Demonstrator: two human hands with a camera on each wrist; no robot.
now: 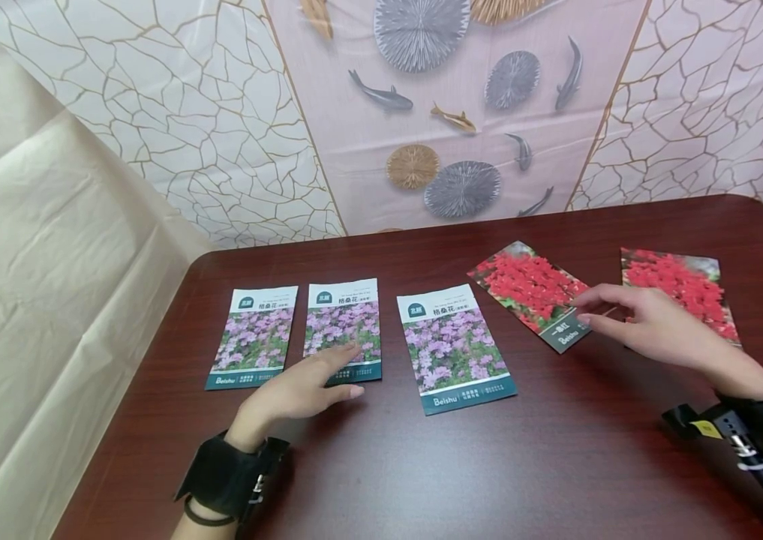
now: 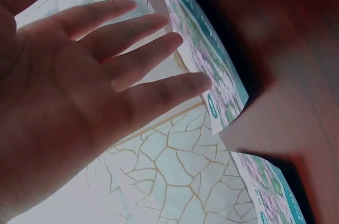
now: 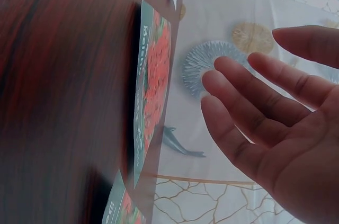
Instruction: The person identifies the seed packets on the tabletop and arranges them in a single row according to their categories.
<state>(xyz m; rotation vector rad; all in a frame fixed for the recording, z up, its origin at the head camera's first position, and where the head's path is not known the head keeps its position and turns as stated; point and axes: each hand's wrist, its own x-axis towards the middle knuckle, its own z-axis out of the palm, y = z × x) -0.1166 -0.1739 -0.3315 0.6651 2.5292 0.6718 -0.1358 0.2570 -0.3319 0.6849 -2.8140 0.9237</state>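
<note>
My left hand (image 1: 307, 382) hovers palm down over the lower part of the middle purple-flower seed packet (image 1: 343, 322), fingers stretched out. In the left wrist view those fingers are spread and hold nothing. To its left lies another purple-flower seed packet (image 1: 253, 339), and to its right a third purple-flower packet (image 1: 455, 352), slightly turned. Near the dark lower end of a slanted red-flower seed packet (image 1: 526, 289) is my right hand (image 1: 658, 330). Its fingers are loosely bent and empty in the right wrist view. Partly behind this hand lies a second red-flower packet (image 1: 681, 289).
All the packets lie in a row on a dark reddish-brown table (image 1: 422, 472) with a glossy top. A patterned cloth (image 1: 219, 135) hangs behind its far edge, and a plain cream cloth (image 1: 50, 300) hangs on the left. Each wrist wears a black strap with a camera.
</note>
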